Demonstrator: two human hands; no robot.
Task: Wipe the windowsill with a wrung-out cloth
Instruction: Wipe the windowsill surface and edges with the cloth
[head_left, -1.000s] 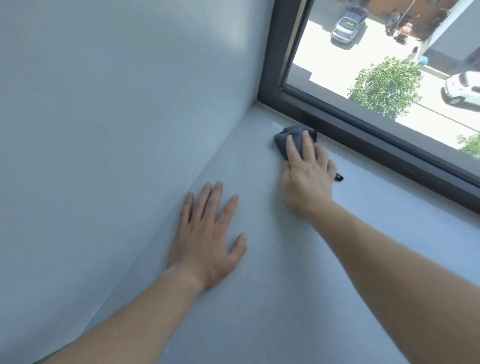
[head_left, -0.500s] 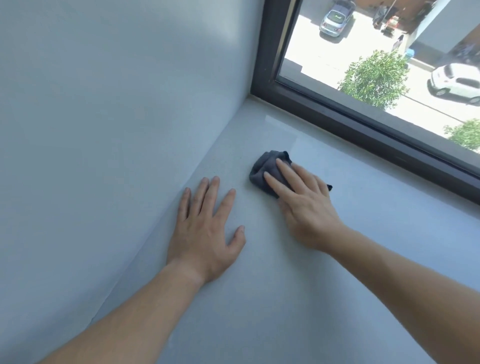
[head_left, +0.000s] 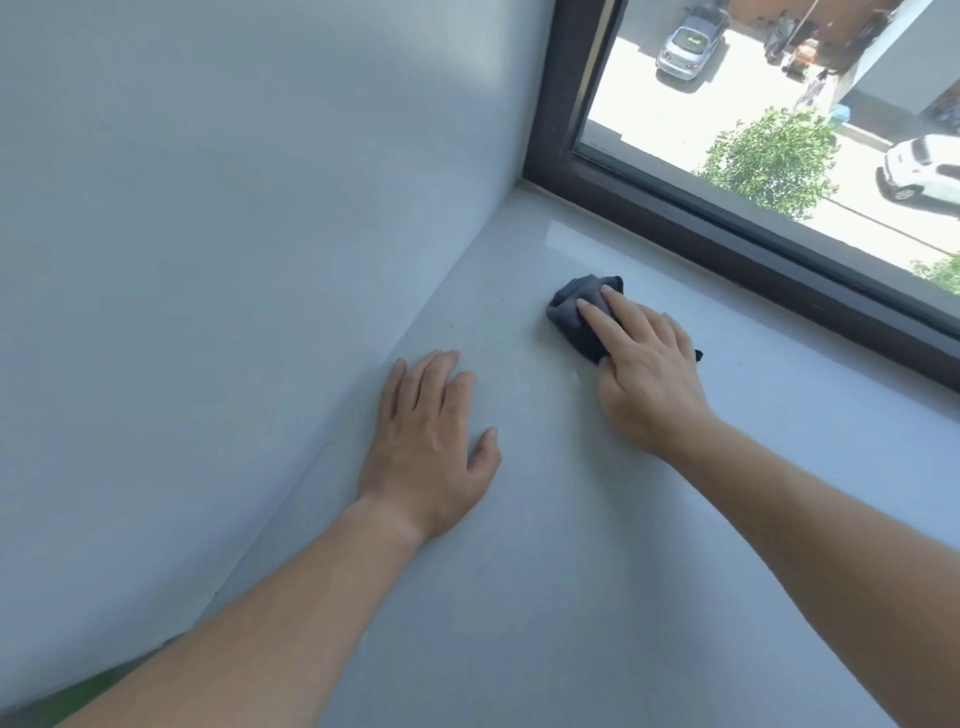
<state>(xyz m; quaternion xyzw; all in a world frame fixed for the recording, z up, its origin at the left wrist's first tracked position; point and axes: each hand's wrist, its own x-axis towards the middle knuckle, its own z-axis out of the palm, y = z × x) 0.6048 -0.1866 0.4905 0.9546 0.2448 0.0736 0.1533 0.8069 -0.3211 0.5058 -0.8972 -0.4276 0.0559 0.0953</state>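
Right hand (head_left: 647, 374) lay flat on the cloth (head_left: 574, 312), fingers straight and close together, pressing it onto the sill (head_left: 571, 597). No curl round the fabric was seen (thumb mostly hidden at the palm edge, so a pinch there could not be ruled out).

Cloth: dark grey, bunched, on the left part of the sill, near the corner but apart from both wall (head_left: 234, 234) and frame (head_left: 727, 228). A small tip of it showed past the far side of the hand.

Left hand (head_left: 426, 447) rested palm down on the sill just beside the wall, fingers straight and slightly spread, holding nothing. Read as a brace.

Progress, judged: wiping was under way.
- A glossy patch (head_left: 566, 236) lay between cloth and corner, along the frame. It was likely damp from the cloth, though possibly only window glare.
- Fine specks (head_left: 457, 306) showed along the wall joint ahead of the left hand, so that strip looked not yet done.
- The near sill and the part right of the right arm gave no clear sign either way.

Estimate: early to middle, with most of the sill left.
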